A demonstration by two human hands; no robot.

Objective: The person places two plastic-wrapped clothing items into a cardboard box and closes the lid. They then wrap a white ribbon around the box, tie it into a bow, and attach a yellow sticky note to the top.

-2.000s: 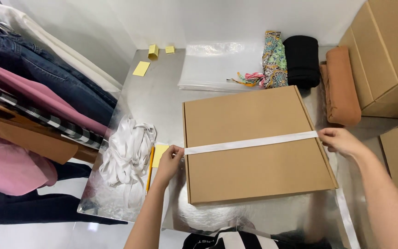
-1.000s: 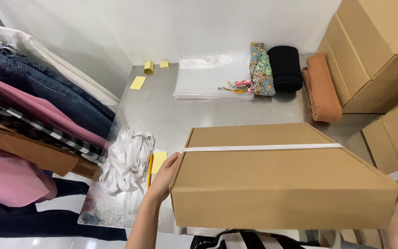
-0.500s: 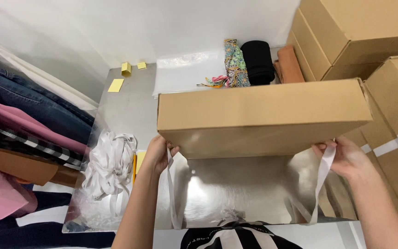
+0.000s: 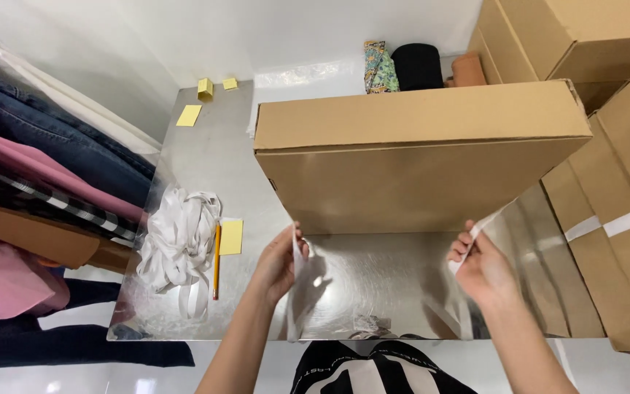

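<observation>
A flat brown cardboard box (image 4: 417, 157) stands tilted up on its far edge on the shiny metal table (image 4: 213, 157), its underside facing me. A white strap runs around it. My left hand (image 4: 280, 263) pinches one loose end of the white strap (image 4: 297, 255) at the box's lower left corner. My right hand (image 4: 481, 266) pinches the other strap end (image 4: 484, 228) at the lower right.
A heap of white strap (image 4: 176, 244), a pencil (image 4: 216, 259) and a yellow sticky pad (image 4: 231, 236) lie at left. Folded clothes (image 4: 45, 182) are stacked further left. Stacked cardboard boxes (image 4: 621, 146) stand at right. Clear bags (image 4: 297, 80) and rolled fabric (image 4: 417, 64) lie behind.
The box went from lying flat to being lifted and tipped up on its far edge. Both hands moved from its sides to the strap ends beneath it.
</observation>
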